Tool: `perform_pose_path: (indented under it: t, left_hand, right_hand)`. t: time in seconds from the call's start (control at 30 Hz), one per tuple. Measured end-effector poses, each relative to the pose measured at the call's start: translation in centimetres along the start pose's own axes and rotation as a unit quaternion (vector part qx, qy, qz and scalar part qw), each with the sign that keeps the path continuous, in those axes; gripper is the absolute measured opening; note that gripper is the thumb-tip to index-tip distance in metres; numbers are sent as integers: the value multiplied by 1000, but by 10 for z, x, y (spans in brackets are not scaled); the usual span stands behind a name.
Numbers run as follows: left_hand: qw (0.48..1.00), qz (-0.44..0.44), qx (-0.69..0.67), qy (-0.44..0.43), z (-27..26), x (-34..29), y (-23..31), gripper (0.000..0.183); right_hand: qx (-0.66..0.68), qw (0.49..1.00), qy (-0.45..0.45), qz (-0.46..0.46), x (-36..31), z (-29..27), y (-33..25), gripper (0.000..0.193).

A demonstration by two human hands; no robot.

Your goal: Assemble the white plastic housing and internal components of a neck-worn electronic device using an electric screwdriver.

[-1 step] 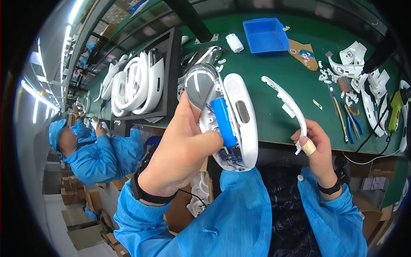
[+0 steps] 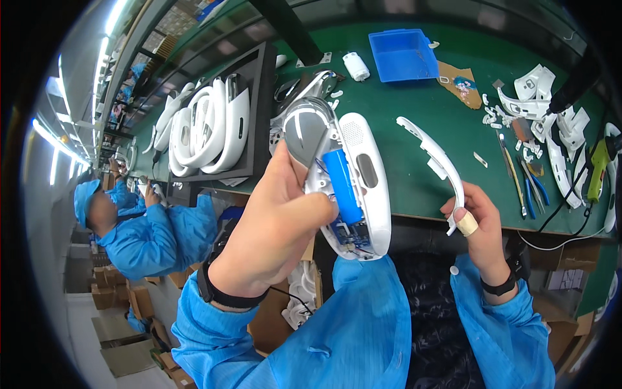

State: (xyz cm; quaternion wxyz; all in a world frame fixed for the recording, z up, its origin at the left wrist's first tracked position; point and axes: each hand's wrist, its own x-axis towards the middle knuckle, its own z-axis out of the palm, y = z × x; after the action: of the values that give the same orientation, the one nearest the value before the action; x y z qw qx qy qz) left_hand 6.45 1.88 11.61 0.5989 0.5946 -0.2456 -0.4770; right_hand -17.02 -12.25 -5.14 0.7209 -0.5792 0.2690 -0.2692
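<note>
My left hand (image 2: 278, 214) is closed around an opened white plastic device (image 2: 366, 175) with a glossy grey rounded end, tilted over the bench's front edge. Inside its shell lie a blue cylindrical battery (image 2: 342, 187), thin wires and a circuit board (image 2: 350, 236). My left thumb presses beside the battery; the other fingers are hidden behind the shell. On the right, my right hand (image 2: 476, 217) pinches the lower end of a thin curved white plastic strip (image 2: 435, 155) with small tabs along its inner side. A beige wrap covers one fingertip. Strip and device are apart.
A dark tray (image 2: 262, 84) of white ring-shaped devices stands left. Behind are a white cylinder (image 2: 356, 66) and a blue bin (image 2: 403, 55). White plastic pieces (image 2: 534, 81), pliers (image 2: 536, 191) and a green-handled tool (image 2: 597, 172) lie right. A co-worker in blue (image 2: 152, 236) sits left.
The device in my left hand has shifted very slightly down and its open side shows a little differently. My right hand and the strip have hardly moved.
</note>
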Motion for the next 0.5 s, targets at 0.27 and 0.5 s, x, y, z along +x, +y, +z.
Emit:
perform_pose_path:
  t: [0.27, 0.5]
  left_hand:
    - [994, -28, 100, 35, -11, 9, 9, 62]
    - [983, -8, 175, 51, -16, 11, 11, 68]
  right_hand:
    - [-9, 1000, -2, 0, 1, 0, 1, 48]
    - [-5, 1000, -2, 3, 2, 0, 3, 48]
